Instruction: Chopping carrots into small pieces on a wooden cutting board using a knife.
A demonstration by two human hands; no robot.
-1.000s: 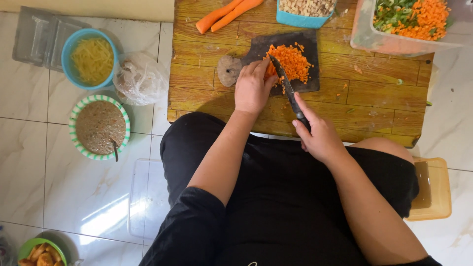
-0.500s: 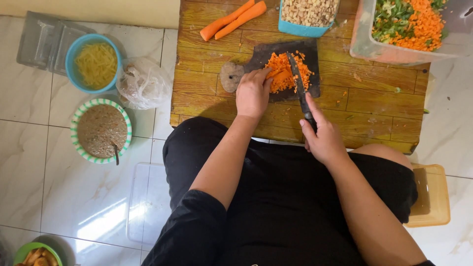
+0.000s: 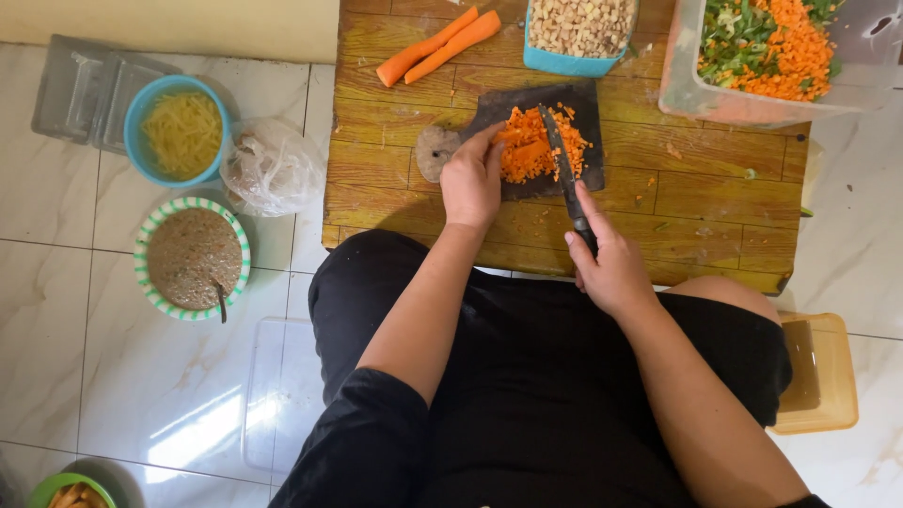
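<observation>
Two bowls sit on the tiled floor at the far left — a blue bowl (image 3: 177, 128) of pale yellow shreds and, nearer the person, a green-and-white bowl (image 3: 193, 258) of brown paste with a spoon handle in it — and a knotted clear plastic bag (image 3: 271, 167) lies between them and the low wooden tabletop (image 3: 715, 202). On that tabletop, toward its back edge, lie two whole carrots (image 3: 438, 45), a blue tub (image 3: 576, 30) of pale cubes and, far right, a clear plastic tub (image 3: 752, 56) of chopped carrot and greens.

At the middle is a dark cutting board (image 3: 546, 141) carrying the heap of chopped carrot (image 3: 536, 150). The left hand (image 3: 472, 183) rests on the board's left part, fingers curled down against the near-left side of the heap; whether they pinch an uncut piece I cannot tell, since the fingertips blend into the orange.

The knife (image 3: 562, 174) lies with its long axis running away from the body, blade tip at the heap's far side and edge across its right half. The right hand (image 3: 609, 268) has its grip closed round the handle, well back from the board — so the carrot lies ahead and slightly left of that grip, with the left hand the nearer of the two to the heap.
</observation>
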